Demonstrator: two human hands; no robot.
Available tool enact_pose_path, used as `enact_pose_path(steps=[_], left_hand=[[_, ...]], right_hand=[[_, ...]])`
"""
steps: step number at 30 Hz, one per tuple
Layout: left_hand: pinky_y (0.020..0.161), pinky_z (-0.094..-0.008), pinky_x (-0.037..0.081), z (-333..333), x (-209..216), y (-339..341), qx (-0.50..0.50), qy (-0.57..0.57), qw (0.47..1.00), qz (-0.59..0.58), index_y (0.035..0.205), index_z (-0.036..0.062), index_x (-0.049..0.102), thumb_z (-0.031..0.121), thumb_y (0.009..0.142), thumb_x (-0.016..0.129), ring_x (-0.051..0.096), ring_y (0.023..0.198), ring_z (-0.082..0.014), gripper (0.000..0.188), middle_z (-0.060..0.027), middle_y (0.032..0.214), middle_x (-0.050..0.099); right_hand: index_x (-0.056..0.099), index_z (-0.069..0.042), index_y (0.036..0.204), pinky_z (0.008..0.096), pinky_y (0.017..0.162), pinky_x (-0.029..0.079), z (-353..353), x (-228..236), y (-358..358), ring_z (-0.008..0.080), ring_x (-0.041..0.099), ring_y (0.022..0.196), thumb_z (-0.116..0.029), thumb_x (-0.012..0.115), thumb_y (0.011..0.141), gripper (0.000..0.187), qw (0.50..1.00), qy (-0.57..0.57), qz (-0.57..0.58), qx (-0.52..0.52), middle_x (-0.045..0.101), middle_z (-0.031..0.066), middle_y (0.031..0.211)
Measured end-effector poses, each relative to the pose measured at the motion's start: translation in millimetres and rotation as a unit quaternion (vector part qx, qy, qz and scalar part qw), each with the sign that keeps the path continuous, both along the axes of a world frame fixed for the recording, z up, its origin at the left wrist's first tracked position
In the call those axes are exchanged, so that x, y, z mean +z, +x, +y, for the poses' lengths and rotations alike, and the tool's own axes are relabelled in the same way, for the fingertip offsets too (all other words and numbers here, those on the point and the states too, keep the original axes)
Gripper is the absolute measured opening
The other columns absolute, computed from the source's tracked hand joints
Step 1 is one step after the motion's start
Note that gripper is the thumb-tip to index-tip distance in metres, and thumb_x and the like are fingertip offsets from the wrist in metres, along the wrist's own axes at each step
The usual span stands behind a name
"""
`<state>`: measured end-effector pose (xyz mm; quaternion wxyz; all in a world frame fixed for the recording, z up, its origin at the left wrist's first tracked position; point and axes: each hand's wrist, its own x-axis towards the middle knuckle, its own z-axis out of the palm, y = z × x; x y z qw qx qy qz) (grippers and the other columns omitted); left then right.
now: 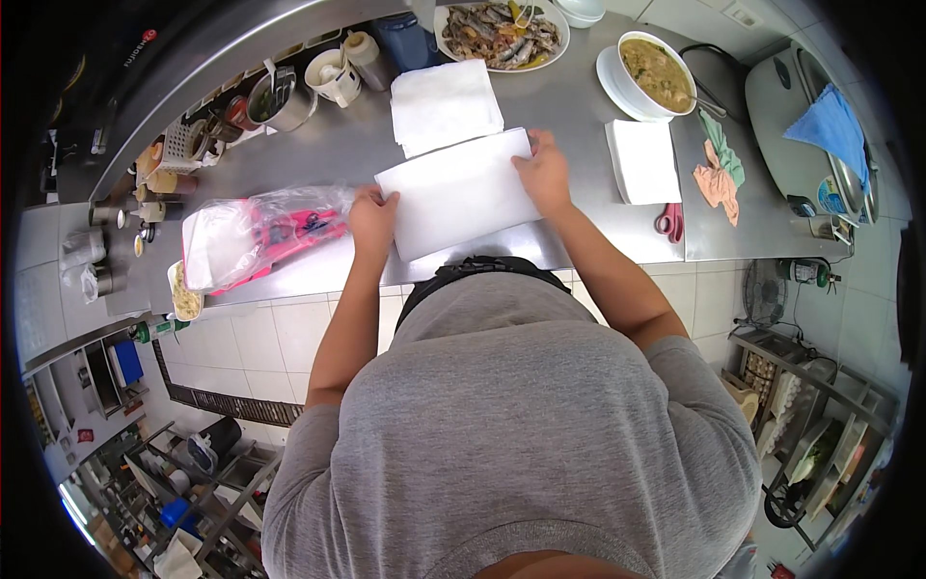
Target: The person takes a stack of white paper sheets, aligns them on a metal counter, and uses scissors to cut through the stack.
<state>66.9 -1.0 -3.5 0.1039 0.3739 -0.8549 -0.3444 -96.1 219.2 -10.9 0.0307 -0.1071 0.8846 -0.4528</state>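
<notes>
Between my hands a white paper sheet (pixel 461 198) lies at the counter's front edge, possibly more than one layer. My left hand (pixel 373 220) pinches its left edge, thumb on top. My right hand (pixel 543 176) grips the upper right edge, fingers curled over it. Just beyond lies a pile of white folded sheets (pixel 447 104), its near side touching or partly under the held sheet. To the right rests another white folded stack (pixel 643 162), with red-handled scissors (pixel 668 224) beside its near edge.
Left on the steel counter (pixel 569 92) sits a clear plastic bag (pixel 289 227) over pink and white packaging. A fish platter (pixel 503 37) and a soup bowl (pixel 656 72) stand at the back. Cloths (pixel 719 174) and a large rice cooker (pixel 805 116) are at the right.
</notes>
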Motion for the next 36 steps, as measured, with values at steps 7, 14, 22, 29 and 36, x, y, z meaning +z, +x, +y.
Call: enact_pose_path(steps=[7,14,22,29,36], left_hand=[[0.111,-0.0515,0.007,48,-21,2,-0.284,-0.214,0.935,-0.014,0.142,-0.0005,0.024,0.024,0.083,0.057,0.009,0.140,-0.0358,0.071,-0.0190,0.150,0.015],[0.112,-0.0501,0.007,54,-23,-5,-0.296,-0.238,0.925,-0.021,0.142,0.0004,0.023,0.038,0.091,0.047,0.011,0.140,-0.0345,0.068,-0.0180,0.151,0.015],[0.111,-0.0521,0.007,60,-27,20,-0.303,-0.232,0.924,-0.038,0.140,0.0005,0.029,0.041,0.088,0.051,0.013,0.139,-0.0332,0.070,-0.0171,0.149,0.019],[0.103,-0.0498,0.028,53,16,-63,-0.351,-0.156,0.922,-0.052,0.131,0.0051,0.041,0.029,0.073,0.070,0.042,0.121,-0.0330,0.069,-0.0159,0.131,0.046],[0.096,-0.0397,0.040,42,38,-89,-0.401,-0.017,0.888,-0.224,0.127,0.0052,0.050,0.018,0.070,0.072,0.052,0.113,-0.0334,0.063,-0.0185,0.122,0.055]], right_hand=[[0.049,-0.004,0.124,0.0427,0.104,0.031,-46,4,61,0.0302,0.042,0.122,-0.023,0.058,0.083,0.046,0.884,0.037,0.249,0.394,0.049,0.0151,0.127],[0.037,-0.006,0.137,0.0465,0.111,0.015,0,-11,36,0.0286,0.023,0.137,-0.048,0.052,0.086,0.068,0.916,0.207,0.216,0.265,0.029,0.0151,0.146],[0.060,-0.002,0.098,0.0443,0.082,0.042,161,21,1,0.0351,0.054,0.091,-0.002,0.056,0.075,0.023,0.937,0.106,0.294,-0.155,0.059,0.0155,0.094],[0.059,0.001,0.097,0.0437,0.078,0.048,269,-6,5,0.0370,0.060,0.089,-0.011,0.059,0.078,0.022,0.935,0.288,0.055,-0.201,0.062,0.0238,0.091],[0.052,0.005,0.114,0.0361,0.067,0.051,285,7,54,0.0249,0.063,0.071,-0.012,0.064,0.078,0.041,0.949,-0.053,-0.067,-0.303,0.065,0.0113,0.081]])
